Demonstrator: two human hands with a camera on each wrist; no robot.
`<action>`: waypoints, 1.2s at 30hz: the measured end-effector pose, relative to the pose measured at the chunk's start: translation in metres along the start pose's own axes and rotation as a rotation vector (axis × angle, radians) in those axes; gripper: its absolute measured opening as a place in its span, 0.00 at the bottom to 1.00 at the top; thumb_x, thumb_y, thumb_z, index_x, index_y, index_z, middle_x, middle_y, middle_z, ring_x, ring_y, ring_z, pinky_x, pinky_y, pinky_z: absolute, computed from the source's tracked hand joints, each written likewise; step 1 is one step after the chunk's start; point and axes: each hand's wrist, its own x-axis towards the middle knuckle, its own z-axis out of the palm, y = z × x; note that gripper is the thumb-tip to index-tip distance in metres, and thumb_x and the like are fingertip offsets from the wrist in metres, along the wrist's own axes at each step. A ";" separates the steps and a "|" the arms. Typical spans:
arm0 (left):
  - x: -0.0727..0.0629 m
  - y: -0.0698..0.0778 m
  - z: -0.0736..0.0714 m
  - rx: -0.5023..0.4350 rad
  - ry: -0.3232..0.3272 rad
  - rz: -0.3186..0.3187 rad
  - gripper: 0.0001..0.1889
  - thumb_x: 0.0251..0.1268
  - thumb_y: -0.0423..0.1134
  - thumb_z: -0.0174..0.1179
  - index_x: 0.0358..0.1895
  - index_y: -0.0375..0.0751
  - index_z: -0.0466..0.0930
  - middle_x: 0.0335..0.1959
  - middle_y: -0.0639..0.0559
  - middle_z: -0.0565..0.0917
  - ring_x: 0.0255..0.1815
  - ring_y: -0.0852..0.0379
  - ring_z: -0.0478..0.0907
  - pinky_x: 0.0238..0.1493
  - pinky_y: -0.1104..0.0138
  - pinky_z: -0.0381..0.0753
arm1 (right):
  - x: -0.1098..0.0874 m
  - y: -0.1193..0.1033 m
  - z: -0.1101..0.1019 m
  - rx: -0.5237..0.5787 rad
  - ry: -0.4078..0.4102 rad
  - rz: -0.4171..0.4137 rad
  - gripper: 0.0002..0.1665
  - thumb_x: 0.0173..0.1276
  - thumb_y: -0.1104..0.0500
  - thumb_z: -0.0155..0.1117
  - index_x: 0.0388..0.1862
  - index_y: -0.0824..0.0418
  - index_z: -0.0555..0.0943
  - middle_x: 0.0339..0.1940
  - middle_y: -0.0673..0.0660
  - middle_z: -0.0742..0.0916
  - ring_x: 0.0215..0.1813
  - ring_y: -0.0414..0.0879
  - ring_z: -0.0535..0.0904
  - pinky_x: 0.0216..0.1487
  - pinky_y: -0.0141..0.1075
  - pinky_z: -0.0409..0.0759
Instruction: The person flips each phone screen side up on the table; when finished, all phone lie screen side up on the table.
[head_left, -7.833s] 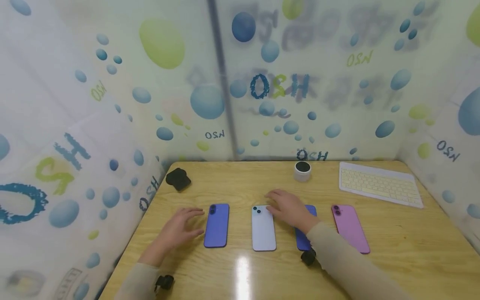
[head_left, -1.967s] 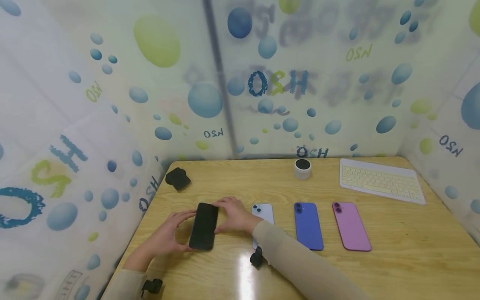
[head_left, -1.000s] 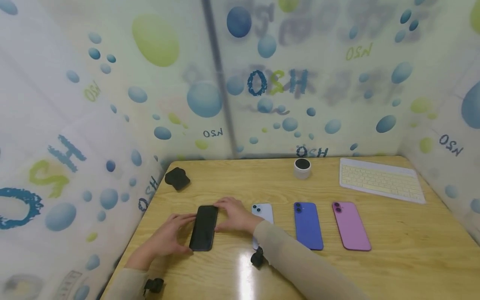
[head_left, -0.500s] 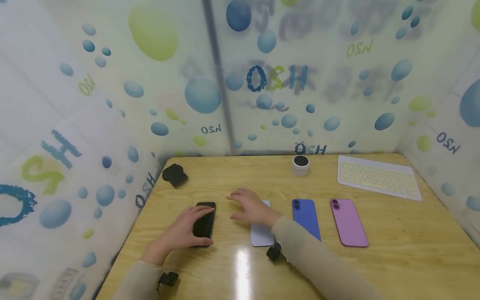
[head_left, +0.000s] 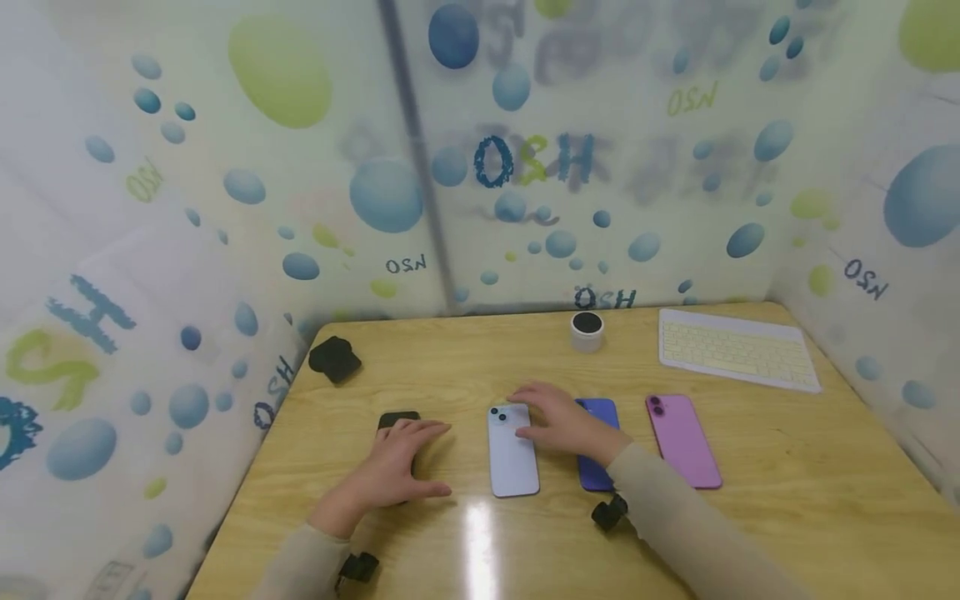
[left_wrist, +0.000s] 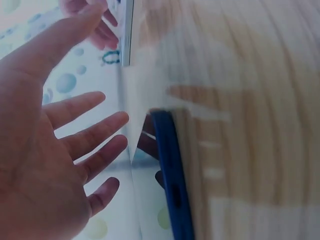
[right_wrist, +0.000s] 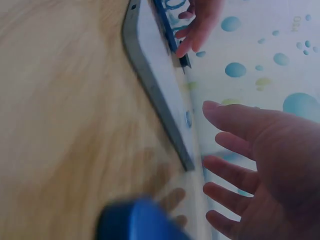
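A row of phones lies on the wooden table. At the left end, one lies with its black screen up; its blue edge shows in the left wrist view. Over that phone hovers my left hand, fingers spread and holding nothing, hiding most of the screen. A light blue phone lies back up beside it. My right hand is at this phone's upper right side; in the right wrist view its loose fingers appear apart from it. Beneath my right hand and wrist, a darker blue phone is partly hidden.
Farther right lies a pink phone, back up. A white keyboard sits at the back right, a small white cylinder with a dark top at the back, and a black object at the back left. Patterned curtains surround the table.
The leftmost phone was blue back up earliest and now lies screen up. Both hands have let go of it. My right hand moved right to the light blue phone; my left shifted right over the screen.
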 end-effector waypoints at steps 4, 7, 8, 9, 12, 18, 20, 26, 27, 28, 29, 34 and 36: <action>0.006 0.006 0.007 0.001 -0.006 0.005 0.45 0.53 0.61 0.76 0.75 0.52 0.72 0.73 0.51 0.76 0.71 0.45 0.67 0.61 0.45 0.61 | -0.015 0.013 -0.004 0.027 0.010 0.004 0.31 0.71 0.55 0.70 0.72 0.60 0.76 0.74 0.64 0.76 0.77 0.63 0.68 0.76 0.61 0.64; 0.011 0.012 0.011 -0.008 -0.013 0.012 0.41 0.57 0.58 0.75 0.74 0.51 0.73 0.72 0.51 0.76 0.71 0.45 0.67 0.62 0.45 0.62 | -0.022 0.021 -0.006 0.029 0.015 -0.003 0.31 0.73 0.55 0.69 0.72 0.60 0.76 0.74 0.62 0.77 0.76 0.62 0.69 0.76 0.61 0.64; 0.013 0.014 0.013 -0.010 -0.016 0.016 0.40 0.58 0.58 0.74 0.74 0.51 0.73 0.72 0.51 0.76 0.71 0.46 0.68 0.61 0.46 0.62 | -0.023 0.023 -0.007 0.027 0.016 -0.010 0.30 0.73 0.54 0.68 0.72 0.60 0.76 0.73 0.62 0.77 0.76 0.63 0.69 0.76 0.61 0.64; 0.015 0.015 0.014 -0.009 -0.018 0.021 0.39 0.59 0.58 0.74 0.73 0.51 0.74 0.72 0.51 0.76 0.71 0.46 0.68 0.61 0.47 0.62 | -0.024 0.025 -0.008 0.024 0.014 -0.012 0.30 0.73 0.54 0.68 0.71 0.59 0.76 0.73 0.61 0.78 0.76 0.63 0.69 0.76 0.61 0.64; 0.021 0.020 0.018 0.007 -0.023 0.034 0.39 0.59 0.58 0.74 0.73 0.51 0.74 0.72 0.52 0.76 0.70 0.47 0.68 0.60 0.48 0.63 | -0.025 0.028 -0.010 0.013 0.012 -0.024 0.30 0.72 0.54 0.69 0.71 0.60 0.77 0.72 0.62 0.78 0.76 0.63 0.69 0.76 0.61 0.64; 0.028 0.027 0.022 0.028 -0.033 0.064 0.40 0.55 0.59 0.75 0.71 0.50 0.76 0.72 0.50 0.77 0.70 0.44 0.69 0.63 0.42 0.64 | -0.024 0.028 -0.012 0.003 -0.011 -0.037 0.34 0.68 0.55 0.73 0.71 0.60 0.76 0.72 0.62 0.79 0.76 0.63 0.69 0.76 0.61 0.64; 0.030 0.030 0.023 0.024 -0.043 0.070 0.41 0.53 0.60 0.76 0.72 0.50 0.75 0.72 0.50 0.76 0.71 0.44 0.69 0.65 0.41 0.64 | -0.024 0.028 -0.011 0.004 -0.022 -0.038 0.36 0.66 0.54 0.75 0.72 0.58 0.76 0.72 0.61 0.78 0.76 0.63 0.69 0.76 0.61 0.64; 0.033 0.038 0.027 0.028 -0.066 0.072 0.44 0.50 0.62 0.77 0.72 0.53 0.75 0.73 0.52 0.75 0.71 0.48 0.68 0.65 0.46 0.64 | -0.023 0.027 -0.011 0.004 -0.044 -0.058 0.41 0.63 0.50 0.78 0.73 0.57 0.75 0.73 0.59 0.77 0.77 0.62 0.67 0.77 0.62 0.62; 0.034 0.040 0.028 0.034 -0.069 0.074 0.44 0.50 0.63 0.77 0.72 0.53 0.75 0.73 0.53 0.75 0.71 0.48 0.68 0.64 0.47 0.65 | -0.023 0.026 -0.011 0.006 -0.048 -0.062 0.42 0.62 0.50 0.78 0.73 0.57 0.75 0.74 0.59 0.77 0.77 0.62 0.67 0.77 0.62 0.62; 0.034 0.041 0.028 0.037 -0.075 0.073 0.44 0.50 0.63 0.77 0.72 0.53 0.75 0.73 0.53 0.75 0.70 0.49 0.68 0.64 0.47 0.65 | -0.023 0.026 -0.011 0.007 -0.052 -0.064 0.43 0.62 0.49 0.79 0.73 0.58 0.75 0.74 0.59 0.77 0.77 0.62 0.67 0.77 0.62 0.62; 0.035 0.042 0.029 0.042 -0.080 0.071 0.44 0.50 0.63 0.77 0.72 0.54 0.75 0.73 0.53 0.75 0.70 0.49 0.68 0.63 0.48 0.65 | -0.023 0.025 -0.011 0.009 -0.056 -0.067 0.43 0.61 0.48 0.79 0.74 0.58 0.75 0.74 0.59 0.77 0.77 0.62 0.67 0.76 0.63 0.62; 0.036 0.048 0.031 0.081 -0.084 0.055 0.44 0.49 0.64 0.77 0.71 0.54 0.76 0.73 0.53 0.74 0.70 0.50 0.68 0.62 0.49 0.67 | -0.022 0.023 -0.012 0.002 -0.065 -0.073 0.46 0.59 0.46 0.80 0.73 0.59 0.75 0.74 0.59 0.77 0.77 0.62 0.68 0.75 0.63 0.63; 0.037 0.048 0.031 0.095 -0.078 0.052 0.43 0.49 0.64 0.77 0.70 0.54 0.77 0.73 0.53 0.74 0.70 0.50 0.68 0.62 0.49 0.68 | -0.021 0.022 -0.012 -0.005 -0.066 -0.068 0.46 0.59 0.46 0.80 0.73 0.58 0.75 0.74 0.58 0.77 0.77 0.61 0.68 0.75 0.63 0.63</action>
